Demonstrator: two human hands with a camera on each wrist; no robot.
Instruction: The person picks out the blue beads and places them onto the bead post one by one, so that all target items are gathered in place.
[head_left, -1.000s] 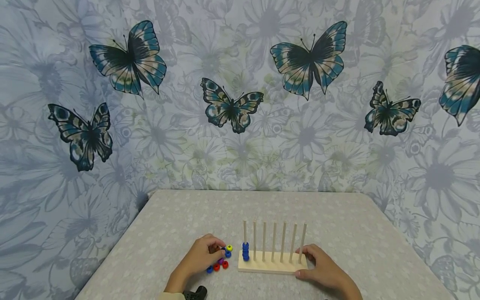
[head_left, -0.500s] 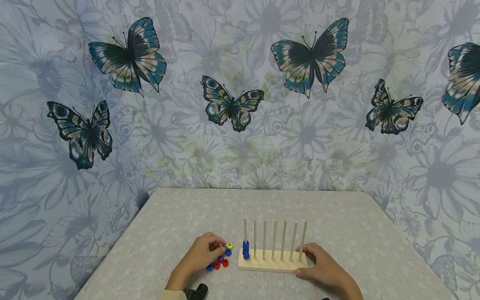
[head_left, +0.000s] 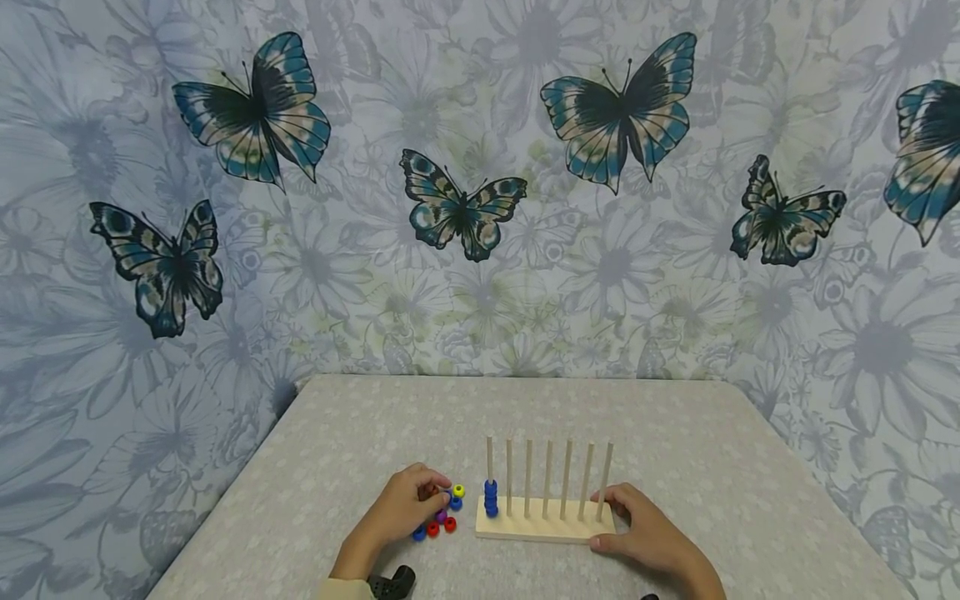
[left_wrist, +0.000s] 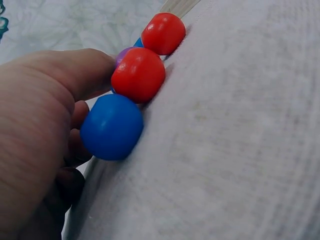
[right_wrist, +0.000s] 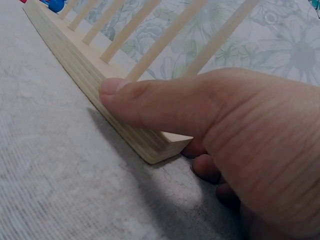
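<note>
While the left hand [head_left: 405, 504] bent over a loose cluster, its thumb and forefinger stood close together; whether that grip held a bead, could not tell. Cluster, near to far: glossy blue round bead [head_left: 419, 534], two glossy red round beads [head_left: 432, 529], purple round bead [head_left: 441, 516], more blue by the thumb, yellow round bead [head_left: 458, 491]. No long axis made out on these. Right hand [head_left: 652, 533]: grip clamped on the right end of a pale wooden rectangular base [head_left: 540, 527], thumb at the near edge. Base lay on the tabletop [head_left: 570, 575] just right of the cluster, long axis left to right. Seven slim wooden pegs [head_left: 548, 479] pointed up. Leftmost carried a blue bead stack [head_left: 491, 500]. Judged decisive: cluster beside the base's left end, left hand nearer.
</note>
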